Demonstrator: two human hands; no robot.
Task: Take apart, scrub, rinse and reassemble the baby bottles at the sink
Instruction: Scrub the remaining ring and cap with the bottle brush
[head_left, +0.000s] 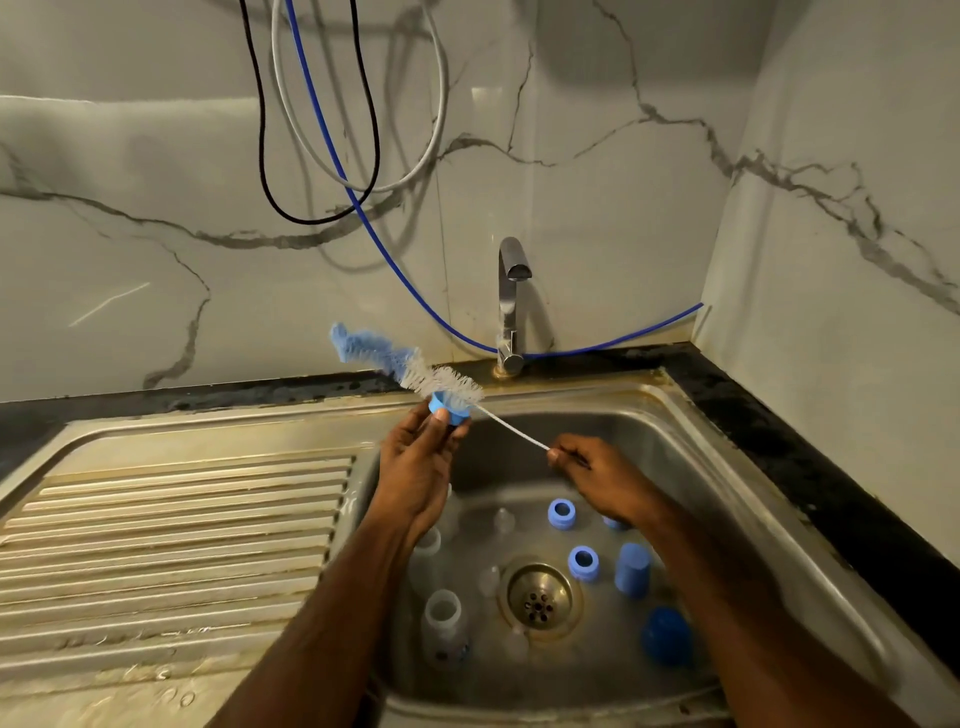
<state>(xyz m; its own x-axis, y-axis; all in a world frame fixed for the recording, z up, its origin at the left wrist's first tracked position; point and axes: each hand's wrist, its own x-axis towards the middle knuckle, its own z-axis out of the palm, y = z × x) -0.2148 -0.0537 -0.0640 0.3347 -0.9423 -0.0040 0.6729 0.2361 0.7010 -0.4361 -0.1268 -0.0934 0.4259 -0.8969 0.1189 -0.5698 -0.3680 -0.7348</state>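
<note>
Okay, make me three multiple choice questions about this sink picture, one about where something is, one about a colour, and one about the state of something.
1. Where is the bottle brush?
A. lying in the sink basin
B. held up over the sink, by the left hand's blue ring
C. on the draining board

2. What colour is the ring in the left hand?
A. blue
B. red
C. green

3. What is the tap doing?
A. running hard
B. dripping into a bottle
C. no water shows

Answers:
1 B, the right hand pinches its wire handle and the bristles stand above the basin rim.
2 A, it matches the blue rings in the sink.
3 C, no stream under the spout.
</note>
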